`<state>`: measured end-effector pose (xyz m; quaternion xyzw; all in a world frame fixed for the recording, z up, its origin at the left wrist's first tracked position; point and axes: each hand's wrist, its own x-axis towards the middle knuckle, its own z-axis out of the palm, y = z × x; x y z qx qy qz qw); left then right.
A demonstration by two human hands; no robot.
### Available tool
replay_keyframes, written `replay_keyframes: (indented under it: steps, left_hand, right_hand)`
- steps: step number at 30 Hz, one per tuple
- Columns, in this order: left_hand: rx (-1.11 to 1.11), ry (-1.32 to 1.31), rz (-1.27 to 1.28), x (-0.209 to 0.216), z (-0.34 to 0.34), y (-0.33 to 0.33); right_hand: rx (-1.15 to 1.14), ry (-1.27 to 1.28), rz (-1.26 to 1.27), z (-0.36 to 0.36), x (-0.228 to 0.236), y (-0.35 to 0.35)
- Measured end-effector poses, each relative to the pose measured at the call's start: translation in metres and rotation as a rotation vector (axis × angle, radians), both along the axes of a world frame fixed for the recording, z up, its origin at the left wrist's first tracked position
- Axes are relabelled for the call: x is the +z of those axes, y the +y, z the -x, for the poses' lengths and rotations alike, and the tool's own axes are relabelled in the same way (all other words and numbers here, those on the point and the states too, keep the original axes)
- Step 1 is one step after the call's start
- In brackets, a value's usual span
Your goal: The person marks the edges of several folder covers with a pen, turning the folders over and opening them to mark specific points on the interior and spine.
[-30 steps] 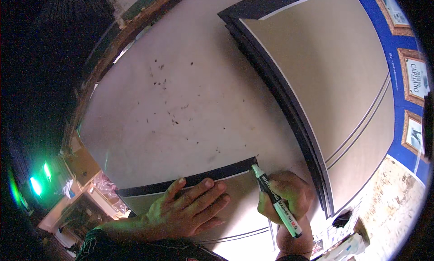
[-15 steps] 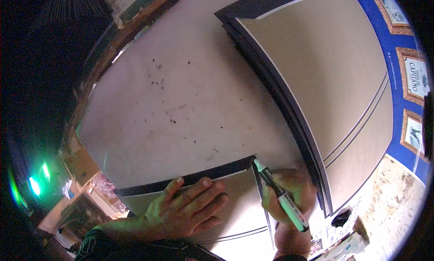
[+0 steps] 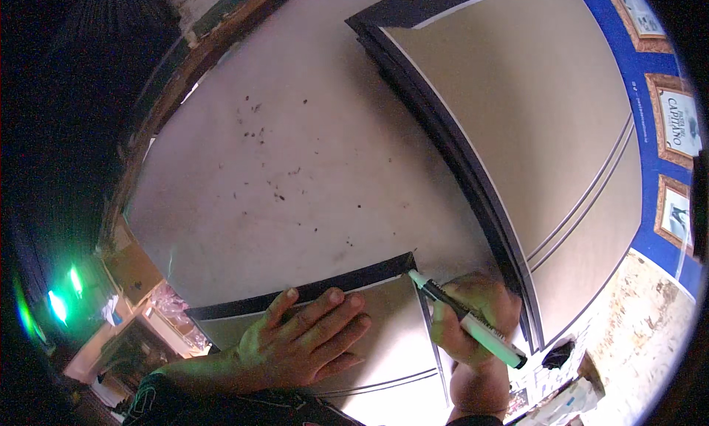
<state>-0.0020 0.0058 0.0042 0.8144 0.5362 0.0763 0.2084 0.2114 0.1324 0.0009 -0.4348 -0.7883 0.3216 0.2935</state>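
A black-edged, light-coloured sheet [image 3: 402, 315] lies in front of me, with a dark strip [image 3: 251, 300] along its far edge. My left hand [image 3: 314, 341] rests flat on it, fingers stretched out, the fingertips reaching the strip. A white-and-black marker [image 3: 493, 339] sits in the grip of my right hand [image 3: 484, 308]. The marker's tip is at the sheet's far right corner, close to where the dark strip turns down the side. Whether it touches the surface I cannot tell.
To the right stand larger beige sheets [image 3: 546, 131] with dark edges, apparently stacked. They lie on a pale, black-specked tabletop [image 3: 295, 175]. Beyond them is a blue printed surface [image 3: 653, 197] with framed pictures. Cardboard boxes [image 3: 133, 267] and a green light [image 3: 57, 306] are at the left.
The marker's tip has shifted slightly nearer and left at the corner, while its rear end has swung right. My left hand stays in place.
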Motion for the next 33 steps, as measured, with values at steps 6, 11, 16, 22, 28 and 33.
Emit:
replay_keyframes:
  steps: [6, 11, 16, 22, 28, 33]
  left_hand:
    - [0.002, 0.016, -0.002, 0.002, 0.000, 0.000]
    - [0.006, 0.016, 0.048, 0.003, 0.000, -0.001]
    - [0.007, 0.005, 0.083, 0.002, -0.001, -0.002]
    - [-0.019, 0.005, 0.066, 0.000, 0.001, -0.003]
    - [-0.040, 0.039, 0.067, 0.001, 0.003, -0.004]
    - [-0.043, 0.042, 0.050, -0.002, 0.002, -0.004]
  right_hand:
    - [0.082, 0.183, 0.058, -0.012, 0.010, 0.009]
    - [0.072, 0.007, 0.188, -0.005, 0.026, 0.010]
    - [0.193, -0.028, 0.004, -0.003, 0.003, 0.013]
    - [0.235, 0.065, -0.106, 0.003, -0.009, 0.017]
    - [0.299, -0.064, 0.028, -0.002, -0.005, 0.017]
    - [0.110, 0.049, -0.060, 0.003, -0.013, 0.015]
